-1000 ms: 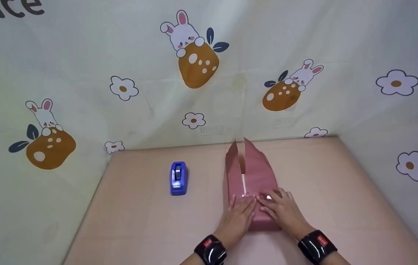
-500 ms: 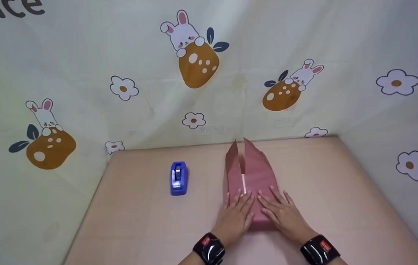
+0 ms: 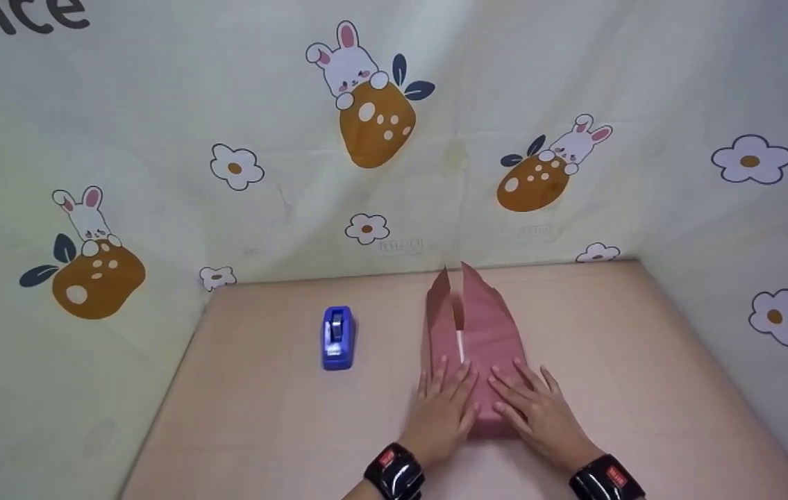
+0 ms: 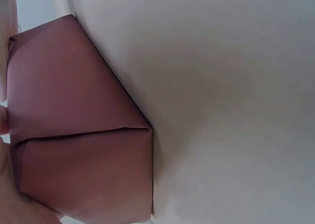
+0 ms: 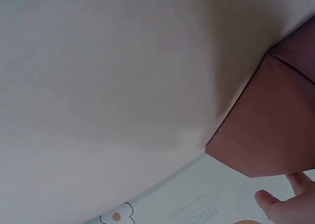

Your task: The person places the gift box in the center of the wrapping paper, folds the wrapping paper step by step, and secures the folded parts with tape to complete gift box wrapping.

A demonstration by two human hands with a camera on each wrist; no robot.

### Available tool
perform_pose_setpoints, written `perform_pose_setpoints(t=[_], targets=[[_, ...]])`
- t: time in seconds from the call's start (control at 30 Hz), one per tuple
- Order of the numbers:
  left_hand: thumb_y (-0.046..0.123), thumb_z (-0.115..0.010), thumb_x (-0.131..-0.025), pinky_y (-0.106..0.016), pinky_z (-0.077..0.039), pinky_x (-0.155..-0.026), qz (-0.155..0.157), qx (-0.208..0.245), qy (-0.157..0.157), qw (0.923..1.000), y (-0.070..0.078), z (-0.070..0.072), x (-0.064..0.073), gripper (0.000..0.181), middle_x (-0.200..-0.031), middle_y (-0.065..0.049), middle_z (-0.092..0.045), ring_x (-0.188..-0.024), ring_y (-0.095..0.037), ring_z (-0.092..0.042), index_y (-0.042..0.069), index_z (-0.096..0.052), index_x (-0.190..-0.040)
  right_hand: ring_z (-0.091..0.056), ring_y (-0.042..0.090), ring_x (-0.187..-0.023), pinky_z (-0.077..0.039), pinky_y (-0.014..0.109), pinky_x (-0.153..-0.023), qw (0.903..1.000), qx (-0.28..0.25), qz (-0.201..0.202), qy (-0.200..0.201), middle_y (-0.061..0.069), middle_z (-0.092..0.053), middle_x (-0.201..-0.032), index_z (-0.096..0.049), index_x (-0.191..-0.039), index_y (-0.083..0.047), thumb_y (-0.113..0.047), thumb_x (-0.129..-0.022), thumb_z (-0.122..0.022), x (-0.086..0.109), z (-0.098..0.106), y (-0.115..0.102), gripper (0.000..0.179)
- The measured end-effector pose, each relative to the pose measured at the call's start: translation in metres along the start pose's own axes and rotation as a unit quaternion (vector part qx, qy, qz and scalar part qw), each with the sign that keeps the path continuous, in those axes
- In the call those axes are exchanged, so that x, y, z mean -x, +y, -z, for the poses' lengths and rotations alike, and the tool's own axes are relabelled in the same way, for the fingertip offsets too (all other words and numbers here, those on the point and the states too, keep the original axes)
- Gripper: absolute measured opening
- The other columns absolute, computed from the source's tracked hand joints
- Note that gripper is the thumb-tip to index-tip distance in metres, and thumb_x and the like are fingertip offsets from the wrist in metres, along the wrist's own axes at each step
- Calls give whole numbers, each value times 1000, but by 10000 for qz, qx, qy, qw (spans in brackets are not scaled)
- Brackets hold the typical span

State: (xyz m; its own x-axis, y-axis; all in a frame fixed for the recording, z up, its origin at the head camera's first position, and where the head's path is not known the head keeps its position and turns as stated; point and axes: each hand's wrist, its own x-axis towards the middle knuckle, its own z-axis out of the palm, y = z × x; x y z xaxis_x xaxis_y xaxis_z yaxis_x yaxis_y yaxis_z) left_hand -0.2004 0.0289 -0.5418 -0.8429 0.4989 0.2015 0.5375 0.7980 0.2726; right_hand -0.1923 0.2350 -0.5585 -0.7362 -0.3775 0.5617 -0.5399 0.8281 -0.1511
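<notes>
A package wrapped in dusty-red paper (image 3: 487, 340) lies on the table, with two pointed paper flaps at its far end. A narrow white strip (image 3: 462, 346) shows along the seam on top. My left hand (image 3: 441, 410) rests on the near left part of the paper, fingers spread. On the near right part, my right hand (image 3: 539, 413) lies with its fingers extended. Folded paper (image 4: 78, 96) covers the package's near end in the left wrist view, fingers at the left edge. In the right wrist view, part of my right hand (image 5: 295, 204) shows beside the wrapped end (image 5: 270, 120).
A blue tape dispenser (image 3: 337, 347) stands on the table to the left of the package. Behind the table hangs a pale backdrop (image 3: 282, 236) printed with rabbits and flowers. The table's pinkish cover (image 3: 262, 417) extends on both sides.
My fingertips were close together near the seam and the right fingers were bent. Both hands have since spread flatter and moved slightly apart and nearer. The package has stayed in place.
</notes>
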Motion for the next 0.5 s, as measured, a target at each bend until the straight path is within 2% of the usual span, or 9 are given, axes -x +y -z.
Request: perform_pose_setpoints(t=[0.17,0.23,0.3,0.37,0.4,0.43,0.5], targets=[[40,-29,-100,-54,-20,-111,-115,378,28,9992,-5,1,2,52,-154,0,-22,-143,-29,-14,15,-32,-144,-45,36,-126,-30,64,-97,9999,-77,-40,55,-3,-56,-132,-59,-126,-22,-34,-85,-62,4,-4,0,43],[37,-34,-100,-53,-24,-110,-287,692,162,9971,-13,4,5,48,-152,-2,-28,-141,-29,-20,14,-37,-142,-44,36,-127,-30,63,-97,9999,-122,-71,69,-3,-55,-132,-59,-126,-22,-34,-85,-62,5,-4,-1,43],[34,-41,-98,-51,-28,-108,-313,1072,398,9929,-24,9,7,42,-148,-4,-37,-138,-29,-29,17,-48,-136,-43,35,-128,-29,63,-97,9997,-176,-135,36,-3,-54,-133,-59,-126,-22,-33,-85,-62,6,-4,-1,43],[31,-48,-96,-48,-36,-103,-108,1371,821,9871,-39,13,9,32,-136,-4,-51,-128,-27,-43,19,-61,-122,-41,35,-129,-28,63,-98,9995,-241,-221,-34,-4,-53,-135,-58,-127,-22,-32,-85,-62,5,-3,-2,43],[30,-51,-94,-44,-40,-99,107,1515,1048,9828,-47,16,10,27,-128,-3,-56,-120,-25,-48,19,-65,-114,-40,35,-130,-28,63,-98,9993,-259,-252,-70,-4,-52,-135,-57,-128,-22,-31,-86,-62,5,-3,-2,43],[29,-54,-93,-40,-44,-94,409,1664,1281,9768,-56,19,11,22,-118,-1,-59,-111,-22,-52,20,-68,-107,-40,35,-131,-28,63,-98,9992,-276,-278,-100,-4,-52,-136,-57,-128,-22,-31,-86,-62,5,-2,-2,43],[24,-59,-91,-30,-46,-81,1089,1954,1750,9588,-74,26,11,13,-97,1,-61,-91,-15,-53,17,-69,-94,-39,35,-131,-29,63,-98,9990,-310,-308,-122,-4,-51,-136,-56,-129,-22,-30,-86,-62,4,-2,-2,43]])
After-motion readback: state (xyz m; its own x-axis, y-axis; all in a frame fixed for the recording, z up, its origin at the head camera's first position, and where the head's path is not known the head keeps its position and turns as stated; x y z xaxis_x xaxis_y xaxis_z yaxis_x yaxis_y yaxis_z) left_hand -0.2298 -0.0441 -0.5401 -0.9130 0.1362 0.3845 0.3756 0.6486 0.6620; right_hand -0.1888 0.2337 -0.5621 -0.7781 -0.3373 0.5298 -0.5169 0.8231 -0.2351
